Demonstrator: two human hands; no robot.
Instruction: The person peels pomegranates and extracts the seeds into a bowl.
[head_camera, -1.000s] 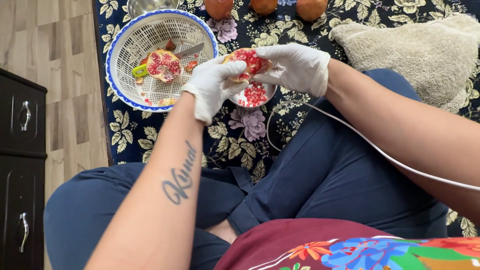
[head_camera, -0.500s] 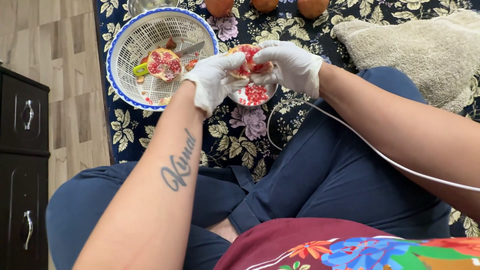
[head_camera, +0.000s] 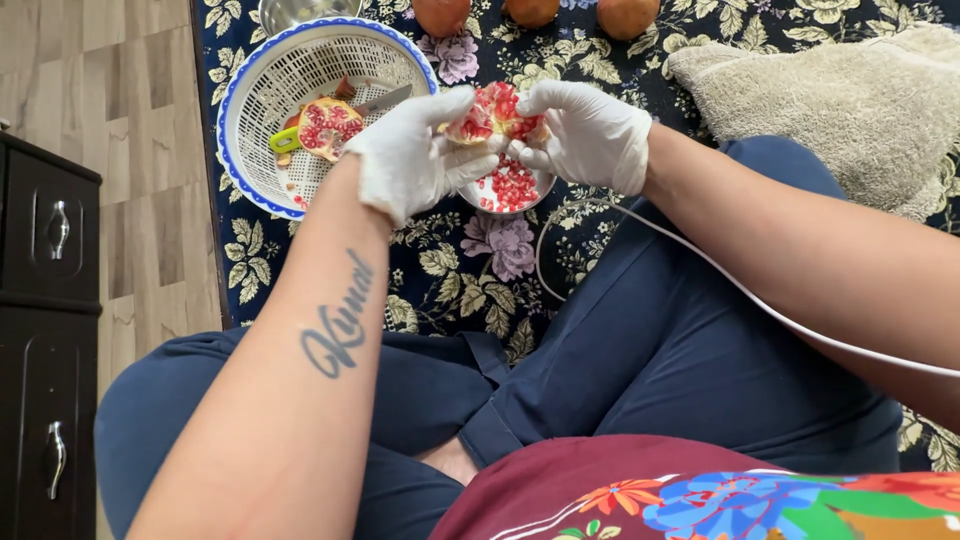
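Note:
Both my hands wear white gloves and grip one pomegranate piece (head_camera: 494, 112) with red seeds showing. My left hand (head_camera: 412, 156) holds its left side, my right hand (head_camera: 583, 134) its right side, thumbs pressed into it. Right beneath it stands a small steel bowl (head_camera: 541, 188) with loose red seeds (head_camera: 510, 187). To the left, a white perforated basket (head_camera: 262, 118) with a blue rim holds another cut pomegranate half (head_camera: 322, 126), peel scraps and a knife (head_camera: 372, 102) with a yellow-green handle.
Three whole pomegranates (head_camera: 531, 10) lie at the top edge on the dark floral rug (head_camera: 470, 270). A beige cushion (head_camera: 840, 100) sits at the right, a steel bowl (head_camera: 296, 12) behind the basket, a dark cabinet (head_camera: 45, 340) at the left. A white cable (head_camera: 720, 280) crosses my lap.
My hands have pulled the pomegranate piece further apart over the small bowl, and my left forearm has shifted slightly left. The basket's contents stay put.

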